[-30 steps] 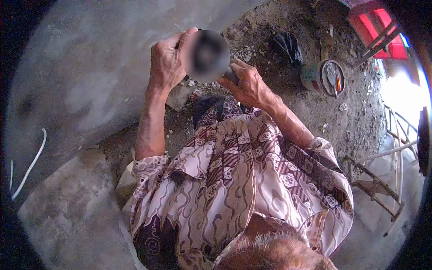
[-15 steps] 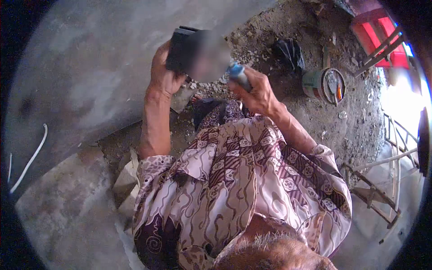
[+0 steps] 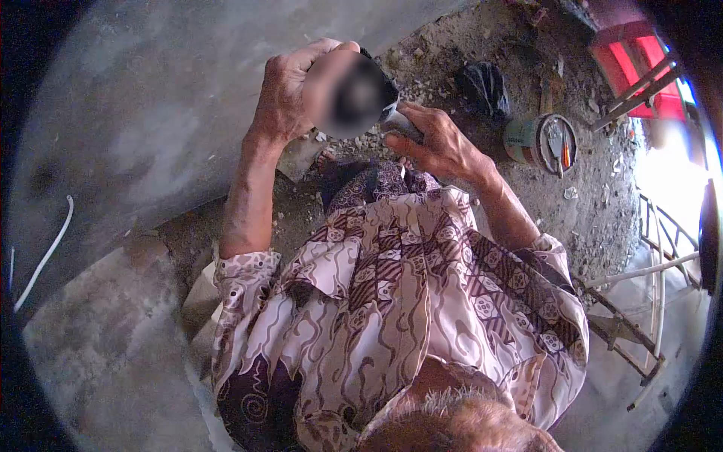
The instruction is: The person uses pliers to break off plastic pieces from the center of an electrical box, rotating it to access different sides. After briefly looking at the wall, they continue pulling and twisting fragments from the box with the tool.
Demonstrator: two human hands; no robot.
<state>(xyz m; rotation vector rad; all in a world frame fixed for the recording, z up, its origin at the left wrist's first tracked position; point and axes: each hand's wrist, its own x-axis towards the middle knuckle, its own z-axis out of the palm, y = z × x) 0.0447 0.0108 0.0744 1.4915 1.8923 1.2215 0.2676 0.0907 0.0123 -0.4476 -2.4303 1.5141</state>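
Note:
My left hand (image 3: pixel 290 94) is closed around a dark, black object (image 3: pixel 385 84), its fingers wrapped over the far side. A blurred patch covers most of that object, so its kind is hidden. From the right, my right hand (image 3: pixel 444 143) grips a grey cylindrical thing (image 3: pixel 404 123) between thumb and fingers. The cylinder's far end meets the edge of the black object in this view. Both hands are raised in front of my patterned shirt (image 3: pixel 392 279).
On the dirt floor to the right lies a paint bucket (image 3: pixel 525 142) with a trowel (image 3: pixel 555 138) and an orange-handled tool (image 3: pixel 566 156). A black plastic bag (image 3: pixel 482 89) is behind it. A wooden frame (image 3: pixel 621 331) stands at right; a white cord (image 3: pixel 47 252) lies at left.
My left hand has turned the black object and its fingers now show over the top. My right hand has shifted slightly; the cylinder's blue end no longer shows.

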